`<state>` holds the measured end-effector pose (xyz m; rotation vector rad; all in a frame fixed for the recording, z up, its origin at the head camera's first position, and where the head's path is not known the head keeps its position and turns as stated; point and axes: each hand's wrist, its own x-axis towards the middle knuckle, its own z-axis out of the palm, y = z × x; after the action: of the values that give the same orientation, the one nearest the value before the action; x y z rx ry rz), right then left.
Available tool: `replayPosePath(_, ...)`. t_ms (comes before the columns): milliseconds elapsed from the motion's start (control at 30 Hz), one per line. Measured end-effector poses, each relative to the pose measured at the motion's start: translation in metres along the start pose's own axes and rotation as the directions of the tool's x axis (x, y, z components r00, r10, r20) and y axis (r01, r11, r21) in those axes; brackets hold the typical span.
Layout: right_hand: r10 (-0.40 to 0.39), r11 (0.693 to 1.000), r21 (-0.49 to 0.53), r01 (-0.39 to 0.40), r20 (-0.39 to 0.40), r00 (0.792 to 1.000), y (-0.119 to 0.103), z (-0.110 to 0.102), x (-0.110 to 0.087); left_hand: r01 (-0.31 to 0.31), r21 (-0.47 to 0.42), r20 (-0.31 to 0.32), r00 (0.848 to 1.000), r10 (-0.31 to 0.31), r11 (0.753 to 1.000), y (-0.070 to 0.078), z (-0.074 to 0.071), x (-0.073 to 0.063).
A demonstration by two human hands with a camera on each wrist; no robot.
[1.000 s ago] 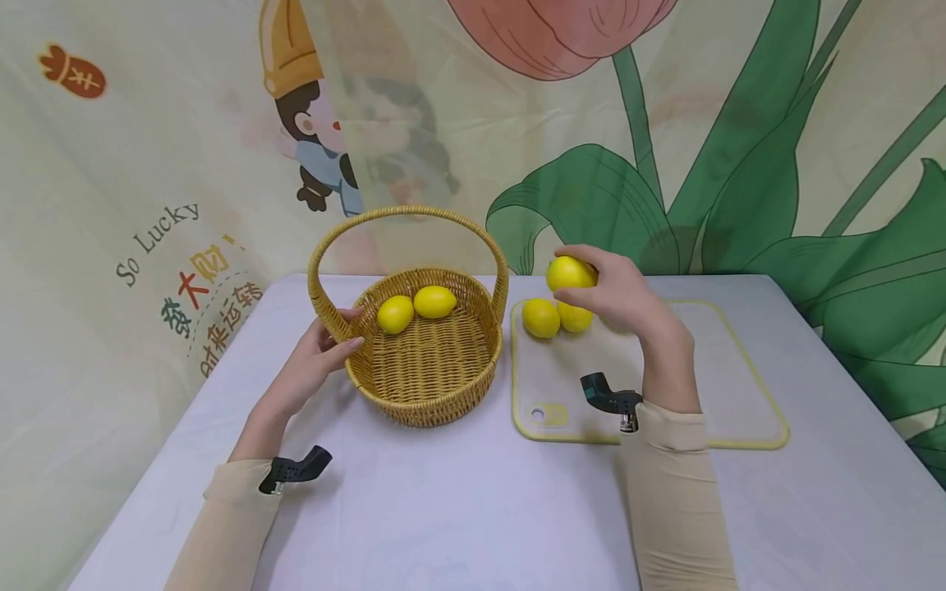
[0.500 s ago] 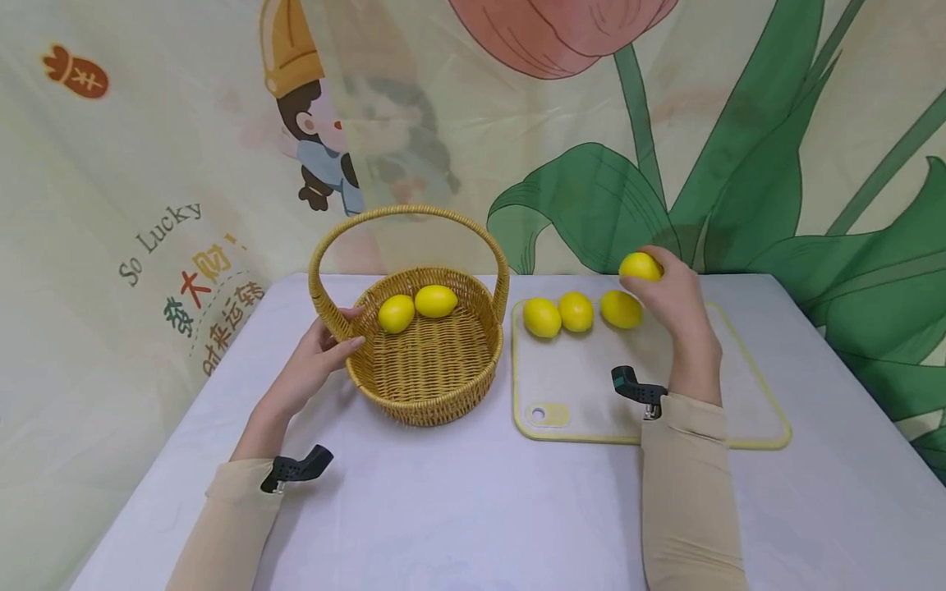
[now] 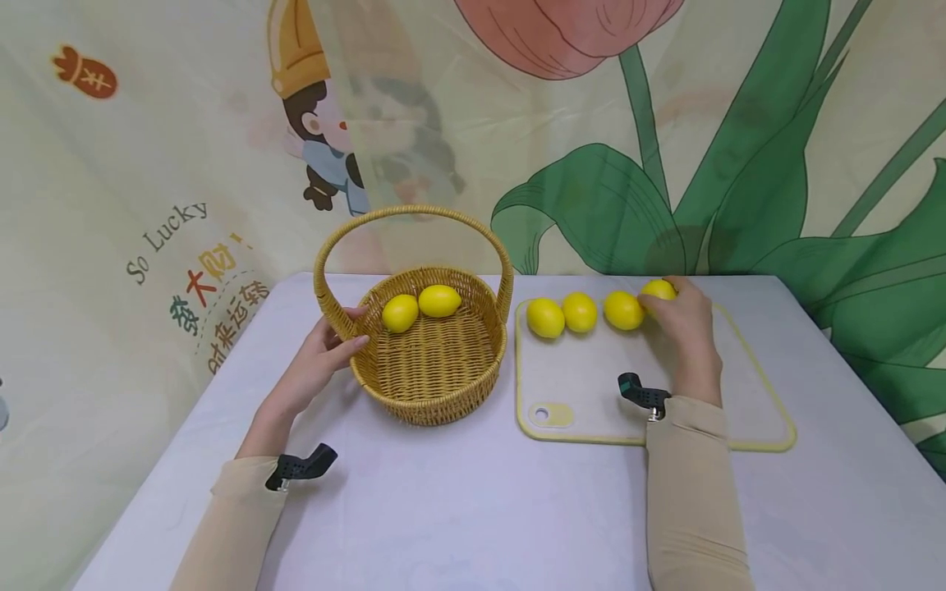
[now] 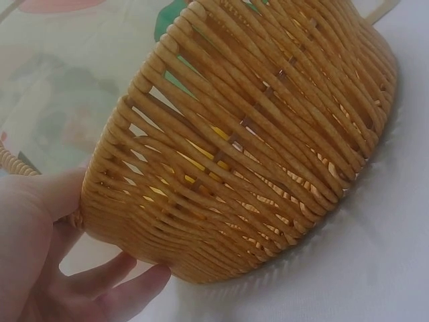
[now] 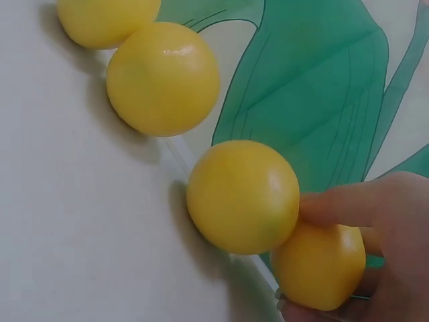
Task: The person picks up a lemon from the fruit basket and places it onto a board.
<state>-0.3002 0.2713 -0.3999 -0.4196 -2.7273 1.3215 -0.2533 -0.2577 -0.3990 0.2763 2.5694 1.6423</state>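
A wicker basket (image 3: 432,402) with a tall handle stands at centre left, two yellow lemons (image 3: 439,301) inside it near the back. My left hand (image 3: 314,361) grips its left rim at the foot of the handle, thumb over the edge; in the left wrist view fingers (image 4: 137,288) lie against the woven outside. My right hand (image 3: 683,324) holds a lemon (image 5: 318,265) between thumb and fingers at the back of the cutting board (image 3: 591,377). Three more lemons (image 3: 580,312) lie in a row to its left, the nearest right beside the held one.
The board has a yellow rim and a hang hole at its front left corner. A white cloth covers the table (image 3: 443,509). Behind the table hangs a printed curtain (image 3: 473,123). Each wrist wears a small black camera mount (image 3: 303,466).
The right hand has carried its lemon to the right and lowered it to the board's back edge. A lemon previously hidden behind the hand now shows in the row. The left hand stays on the basket.
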Motion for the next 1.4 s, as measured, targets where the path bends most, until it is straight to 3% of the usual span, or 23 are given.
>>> replayPosePath(467, 0.082, 0.993, -0.083, -0.079, 0.036, 0.996, 0.003, -0.002, -0.003, 0.003, -0.007, -0.001, 1.0, -0.003, 1.0, 0.002, 0.0, 0.0)
replayPosePath(833, 0.109, 0.991, -0.083, -0.105, 0.049, 0.993, -0.002, -0.008, -0.003, 0.008, -0.011, 0.001, 1.0, -0.008, 1.0, 0.002, 0.0, 0.0)
replayPosePath(1000, 0.071, 0.996, -0.052, -0.07, 0.023, 0.997, -0.007, -0.011, -0.004, 0.011, -0.01, 0.001, 1.0, -0.011, 1.0, 0.001, 0.001, 0.0)
replayPosePath(1233, -0.086, 0.994, -0.068, 0.086, -0.001, 0.996, -0.027, -0.023, -0.011, 0.013, -0.004, -0.002, 1.0, -0.013, 1.0, 0.002, 0.001, -0.001)
replayPosePath(1400, -0.155, 0.982, -0.101, 0.157, 0.034, 0.987, -0.042, -0.03, -0.019, 0.016, -0.004, -0.003, 1.0, -0.016, 1.0, 0.002, 0.001, 0.0)
